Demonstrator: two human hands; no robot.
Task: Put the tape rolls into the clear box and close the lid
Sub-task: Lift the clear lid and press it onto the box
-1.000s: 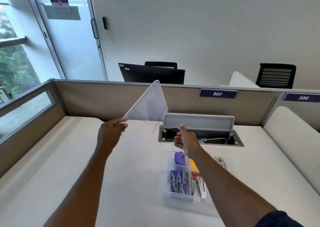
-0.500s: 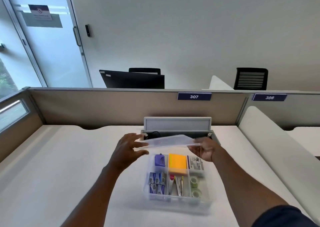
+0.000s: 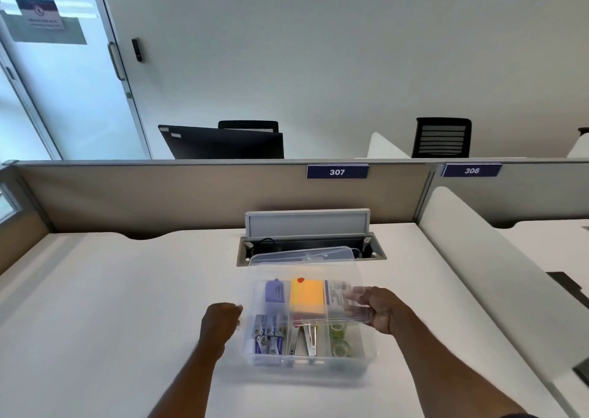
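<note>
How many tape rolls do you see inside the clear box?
2. Both lie in the front right compartment of the clear box: one tape roll behind, the other nearer the front wall. More may be hidden.

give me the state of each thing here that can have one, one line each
lid: partly over the box, near edge raised, not shut
clear box: open at the near side, filled
tape rolls: inside the box, near right compartment
left hand: curled at the box's left side
right hand: gripping the lid's right edge
desk cable hatch: flap up, open
</note>
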